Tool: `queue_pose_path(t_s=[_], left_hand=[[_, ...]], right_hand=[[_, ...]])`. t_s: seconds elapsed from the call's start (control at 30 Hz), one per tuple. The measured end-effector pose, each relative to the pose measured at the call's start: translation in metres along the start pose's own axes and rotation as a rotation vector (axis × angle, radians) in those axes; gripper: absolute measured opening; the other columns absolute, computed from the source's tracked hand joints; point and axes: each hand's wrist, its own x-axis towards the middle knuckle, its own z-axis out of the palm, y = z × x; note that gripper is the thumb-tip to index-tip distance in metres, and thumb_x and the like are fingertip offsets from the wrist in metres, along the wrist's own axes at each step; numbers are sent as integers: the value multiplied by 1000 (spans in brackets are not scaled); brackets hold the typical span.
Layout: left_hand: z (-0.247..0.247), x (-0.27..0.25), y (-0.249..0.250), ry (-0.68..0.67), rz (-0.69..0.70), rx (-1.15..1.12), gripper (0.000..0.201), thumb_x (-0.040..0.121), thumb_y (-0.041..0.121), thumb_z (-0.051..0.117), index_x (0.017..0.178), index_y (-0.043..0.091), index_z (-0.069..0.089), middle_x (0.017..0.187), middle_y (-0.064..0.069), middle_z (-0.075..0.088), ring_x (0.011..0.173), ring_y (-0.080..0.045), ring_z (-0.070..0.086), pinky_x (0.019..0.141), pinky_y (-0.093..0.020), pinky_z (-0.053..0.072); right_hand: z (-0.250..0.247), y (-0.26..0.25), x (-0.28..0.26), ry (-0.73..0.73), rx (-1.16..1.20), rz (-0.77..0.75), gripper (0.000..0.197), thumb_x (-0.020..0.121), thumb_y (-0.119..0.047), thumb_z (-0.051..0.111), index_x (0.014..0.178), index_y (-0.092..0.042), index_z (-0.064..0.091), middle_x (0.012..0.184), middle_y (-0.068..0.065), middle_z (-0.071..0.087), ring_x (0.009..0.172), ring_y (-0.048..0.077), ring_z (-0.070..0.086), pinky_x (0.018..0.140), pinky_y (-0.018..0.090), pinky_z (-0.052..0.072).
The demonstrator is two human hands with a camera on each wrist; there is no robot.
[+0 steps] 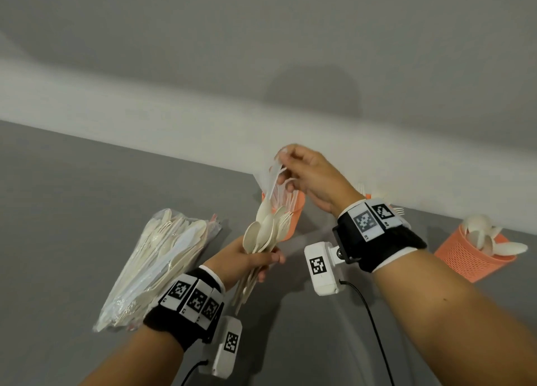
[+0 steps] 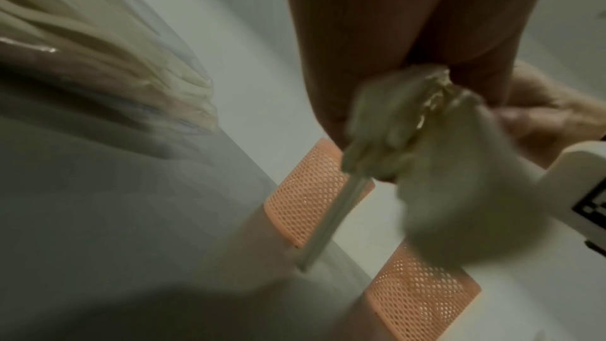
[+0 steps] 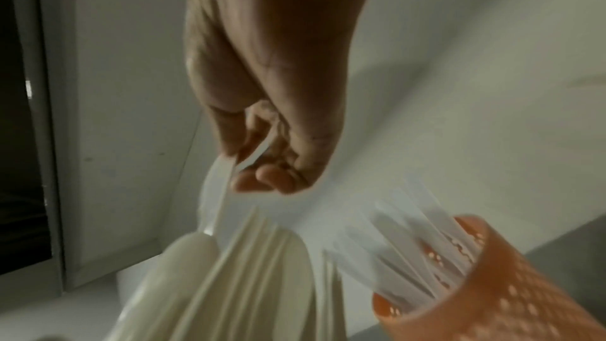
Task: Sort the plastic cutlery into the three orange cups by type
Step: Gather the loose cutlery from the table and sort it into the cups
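Observation:
My left hand [image 1: 263,262] grips a bundle of cream spoons and forks [image 1: 266,228], bowls fanned upward; the bundle [image 2: 410,134] is blurred in the left wrist view. My right hand [image 1: 286,172] is raised above the middle orange mesh cup [image 1: 292,221] and pinches a translucent white knife [image 1: 274,188] by its upper end. The same knife [image 3: 215,199] hangs from the fingers [image 3: 262,178] beside the cup [image 3: 511,289], which holds several white knives [image 3: 403,248]. A second orange cup [image 1: 472,257] at the right holds spoons. A third cup [image 1: 368,196] with forks is mostly hidden behind my right wrist.
A clear plastic bag of mixed cutlery [image 1: 162,266] lies on the grey table [image 1: 72,211] to the left of my left hand. A white wall [image 1: 174,118] runs close behind the cups. Cables trail from both wrist cameras toward me.

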Motion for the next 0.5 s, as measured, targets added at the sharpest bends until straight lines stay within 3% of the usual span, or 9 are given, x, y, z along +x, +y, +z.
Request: queue_pose_path(t_s=[0.1,0.17,0.23,0.33,0.4,0.5], left_hand=[[-3,2,-5,44,-22,-52,4,88,2,56,89,4,59,61,6,66,42,-9,47,48,-20,44],[-6,3,-8,78,-53,-158,14,90,3,51,102,2,57,68,2,68,42,-11,49,44,-20,44],[-7,4,-9,90,-76,-294,18,91,5,48,107,2,56,69,-1,67,44,-13,52,45,-22,46],[-7,6,-6,57,-104,-478,14,89,12,48,100,6,56,71,-4,66,51,-15,59,52,-26,52],[-7,7,-6,26,-115,-523,15,87,19,52,99,9,56,76,-4,68,58,-16,63,58,-28,56],[-8,7,-7,2,-111,-557,21,85,22,53,101,10,58,80,-4,71,64,-17,67,63,-29,57]], right_hand=[[-14,-7,12,356,42,-222,19,98,-14,42,81,-19,48,86,20,54,52,8,53,48,21,41],[-27,-6,16,567,-37,-321,19,99,-17,40,81,-22,45,73,9,51,52,7,52,49,21,44],[-34,2,18,657,-178,-341,19,99,-18,39,82,-22,46,66,0,48,54,8,52,52,21,47],[-32,30,18,586,-440,-281,16,97,-15,43,89,-7,54,70,6,55,62,14,54,66,35,50],[-32,55,17,477,-708,-157,20,95,-17,48,95,-2,62,88,14,61,85,25,54,82,43,45],[-30,74,11,383,-1016,50,24,93,-24,52,103,-9,68,112,12,54,110,31,42,90,39,37]])
